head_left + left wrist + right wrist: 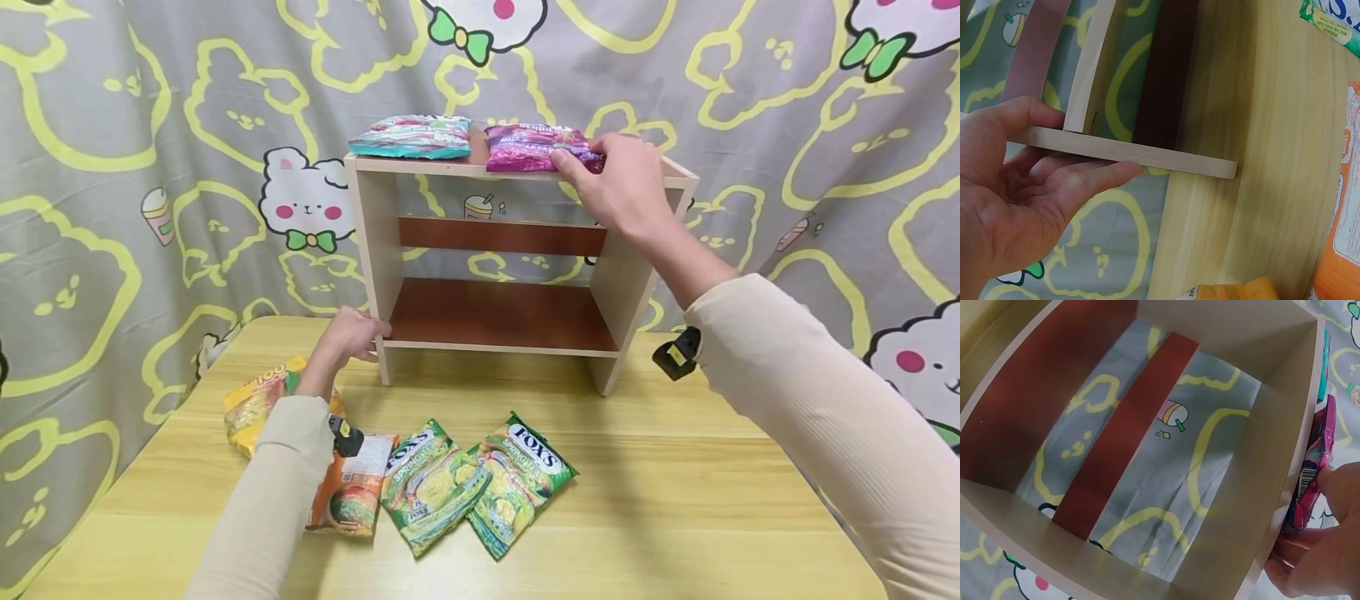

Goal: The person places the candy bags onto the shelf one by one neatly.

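A small wooden shelf (502, 317) stands on the table. On its top board lie a teal candy bag (412, 137) at the left and a purple-pink candy bag (525, 148) at the right. My right hand (626, 183) holds the purple-pink bag by its right end, thumb at the front; in the right wrist view that hand (1322, 544) is beside the bag's (1311, 478) edge. My left hand (348, 337) grips the shelf's left side panel low down. In the left wrist view, this hand (1029, 181) has the thumb on one face of the panel (1179, 159) and the fingers on the other.
Two green Fox's candy bags (431, 492) (517, 479) lie overlapping before the shelf. Left of them are an orange bag (352, 496) and a yellow bag (258, 404), partly behind my left arm. A patterned curtain (247, 92) hangs close behind the shelf.
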The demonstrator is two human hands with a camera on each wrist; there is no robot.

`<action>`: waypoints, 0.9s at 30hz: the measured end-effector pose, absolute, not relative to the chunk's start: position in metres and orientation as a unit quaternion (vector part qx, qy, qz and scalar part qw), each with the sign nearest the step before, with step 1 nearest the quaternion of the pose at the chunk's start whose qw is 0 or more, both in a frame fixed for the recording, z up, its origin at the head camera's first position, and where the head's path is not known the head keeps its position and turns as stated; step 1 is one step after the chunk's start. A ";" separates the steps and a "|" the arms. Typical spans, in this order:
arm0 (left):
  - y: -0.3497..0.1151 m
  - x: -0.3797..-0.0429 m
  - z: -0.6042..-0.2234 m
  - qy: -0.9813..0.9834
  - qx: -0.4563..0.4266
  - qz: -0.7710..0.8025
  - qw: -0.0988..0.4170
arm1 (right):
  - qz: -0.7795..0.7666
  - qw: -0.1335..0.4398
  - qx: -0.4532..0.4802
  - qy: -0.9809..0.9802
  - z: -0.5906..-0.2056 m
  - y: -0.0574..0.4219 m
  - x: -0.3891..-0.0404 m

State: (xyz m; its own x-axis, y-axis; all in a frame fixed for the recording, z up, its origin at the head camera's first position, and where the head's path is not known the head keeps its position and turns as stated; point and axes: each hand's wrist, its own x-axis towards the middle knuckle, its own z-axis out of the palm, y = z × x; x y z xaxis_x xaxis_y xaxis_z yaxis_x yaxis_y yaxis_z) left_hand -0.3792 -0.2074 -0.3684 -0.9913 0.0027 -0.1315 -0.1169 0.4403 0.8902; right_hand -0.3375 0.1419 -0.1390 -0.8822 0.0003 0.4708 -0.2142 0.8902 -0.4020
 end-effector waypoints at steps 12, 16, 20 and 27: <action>-0.206 -0.380 -0.368 0.845 -0.040 0.530 0.058 | 0.159 0.323 0.124 -0.925 -0.156 0.122 -0.319; -0.206 -0.379 -0.369 0.845 -0.043 0.530 0.057 | 0.128 0.329 0.145 -0.924 -0.166 0.118 -0.314; -0.206 -0.379 -0.368 0.842 -0.042 0.534 0.058 | 0.128 0.325 0.149 -0.925 -0.173 0.115 -0.314; -0.206 -0.379 -0.368 0.844 -0.037 0.532 0.059 | 0.139 0.315 0.145 -0.928 -0.175 0.108 -0.319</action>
State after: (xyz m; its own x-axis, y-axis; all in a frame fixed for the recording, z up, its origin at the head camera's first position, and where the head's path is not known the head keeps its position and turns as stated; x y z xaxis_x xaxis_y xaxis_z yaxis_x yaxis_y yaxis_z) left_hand -0.3791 -0.2059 -0.3680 -0.9903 0.0000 -0.1392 -0.1255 0.4316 0.8933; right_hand -0.3188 0.1084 -0.1750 -0.7603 -0.1806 0.6239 -0.3561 0.9193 -0.1677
